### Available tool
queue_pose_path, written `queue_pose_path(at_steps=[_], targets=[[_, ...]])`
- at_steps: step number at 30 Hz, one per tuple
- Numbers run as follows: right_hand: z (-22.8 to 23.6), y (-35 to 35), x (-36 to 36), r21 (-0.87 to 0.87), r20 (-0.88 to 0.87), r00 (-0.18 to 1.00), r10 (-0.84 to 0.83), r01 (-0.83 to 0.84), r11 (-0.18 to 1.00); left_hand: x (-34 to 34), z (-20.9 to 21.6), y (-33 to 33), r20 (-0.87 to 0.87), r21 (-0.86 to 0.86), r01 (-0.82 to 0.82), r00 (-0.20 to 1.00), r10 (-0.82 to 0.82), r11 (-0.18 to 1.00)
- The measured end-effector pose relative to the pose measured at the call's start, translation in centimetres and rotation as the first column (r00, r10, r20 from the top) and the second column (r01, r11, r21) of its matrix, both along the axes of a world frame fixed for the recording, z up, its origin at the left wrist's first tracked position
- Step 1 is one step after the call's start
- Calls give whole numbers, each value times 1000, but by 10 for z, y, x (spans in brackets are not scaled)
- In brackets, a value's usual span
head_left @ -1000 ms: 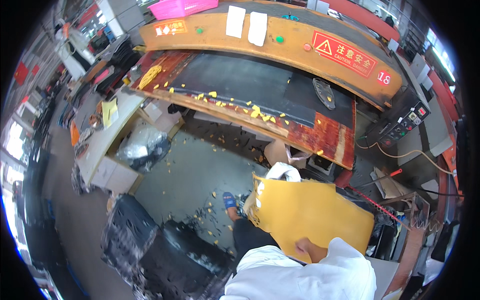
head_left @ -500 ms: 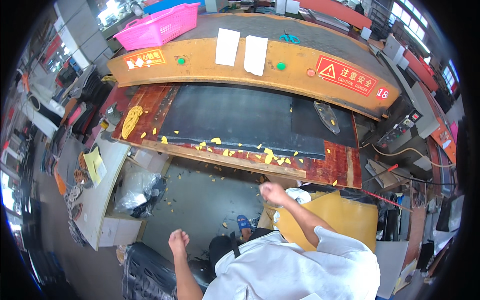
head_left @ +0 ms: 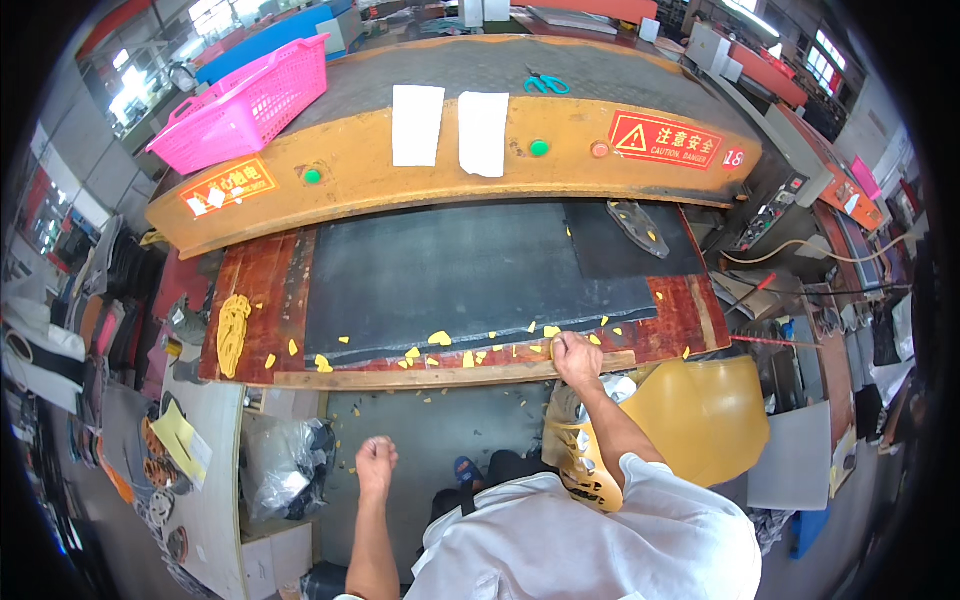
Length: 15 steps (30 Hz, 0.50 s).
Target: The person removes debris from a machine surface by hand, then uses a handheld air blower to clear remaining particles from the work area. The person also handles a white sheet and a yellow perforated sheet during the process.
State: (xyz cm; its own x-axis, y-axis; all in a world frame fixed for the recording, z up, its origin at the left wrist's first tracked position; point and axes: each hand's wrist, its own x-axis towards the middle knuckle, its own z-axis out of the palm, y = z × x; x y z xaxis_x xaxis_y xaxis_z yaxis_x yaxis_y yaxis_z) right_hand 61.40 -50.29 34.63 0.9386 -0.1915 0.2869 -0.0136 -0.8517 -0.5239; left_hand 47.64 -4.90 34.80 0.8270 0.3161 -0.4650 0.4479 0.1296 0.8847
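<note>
My right hand (head_left: 577,358) is curled closed at the front edge of the worn wooden table (head_left: 680,312), right beside small yellow scraps (head_left: 439,339). Whatever its fingers may hold is hidden. Over the floor, short of the table and farther left, my left hand (head_left: 376,466) hangs closed, with nothing showing in it. A black cutting mat (head_left: 440,270) covers most of the table. At its far right lies a sole-shaped cutting die (head_left: 637,228) with a yellow bit inside. A bundle of yellow cut pieces (head_left: 233,337) rests at the table's left end.
Above the table spans an orange press beam (head_left: 360,190) with green buttons. On top sit a pink basket (head_left: 240,105) and teal scissors (head_left: 547,84). A yellow sheet (head_left: 695,420) and a holed yellow offcut (head_left: 580,465) lie by my right arm; a side table (head_left: 215,500) stands left.
My right hand has moved forward onto the table's front edge among the scraps. Fewer scraps show around it. My left hand stays closed over the floor. The whole view has shifted.
</note>
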Motion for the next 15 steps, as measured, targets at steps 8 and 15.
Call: queue_pose_path(at_steps=[8, 15], targets=[[18, 10, 7, 56, -194, 963, -189, 203, 978, 193, 43, -4, 298, 828, 46, 808, -508, 559], [19, 14, 13, 10, -214, 939, -268, 276, 961, 226, 17, -21, -4, 917, 164, 916, -401, 364]])
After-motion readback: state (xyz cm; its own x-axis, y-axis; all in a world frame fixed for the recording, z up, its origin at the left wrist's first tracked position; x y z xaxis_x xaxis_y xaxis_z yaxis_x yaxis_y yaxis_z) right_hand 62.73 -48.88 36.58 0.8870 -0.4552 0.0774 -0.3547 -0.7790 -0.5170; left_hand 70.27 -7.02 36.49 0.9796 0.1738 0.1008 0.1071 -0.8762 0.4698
